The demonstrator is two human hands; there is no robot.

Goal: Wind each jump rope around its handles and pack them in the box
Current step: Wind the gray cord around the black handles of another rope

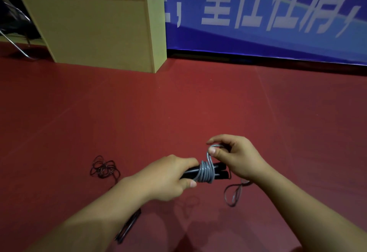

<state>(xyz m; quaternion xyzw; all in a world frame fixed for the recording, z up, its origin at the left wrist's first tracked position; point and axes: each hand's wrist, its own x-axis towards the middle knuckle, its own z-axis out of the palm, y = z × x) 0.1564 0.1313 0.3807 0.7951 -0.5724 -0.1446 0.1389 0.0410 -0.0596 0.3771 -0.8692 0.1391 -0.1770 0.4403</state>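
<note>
the left hand [168,178] is closed around a pair of black handles [215,170], held side by side and pointing to the right, above the red floor [139,113]. grey rope [205,172] is coiled several turns around the middle of the handles, just beside the left thumb. the right hand [236,154] pinches a loop of this grey rope between thumb and forefinger, lifted above the coil; the rest of its fingers curl inward. a loose length of the rope hangs below the right wrist and loops down near the floor.

a second jump rope [103,167] lies in a dark tangle on the floor to the left of the hands, well apart from them; its cord runs toward dark handles [129,226] lying on the floor under the left forearm.

a tan box-like cabinet [95,27] stands on the floor at the back left, against a blue banner [258,13] with white characters. whether it is open, or what it holds, cannot be told from here. no rope is seen in it.
</note>
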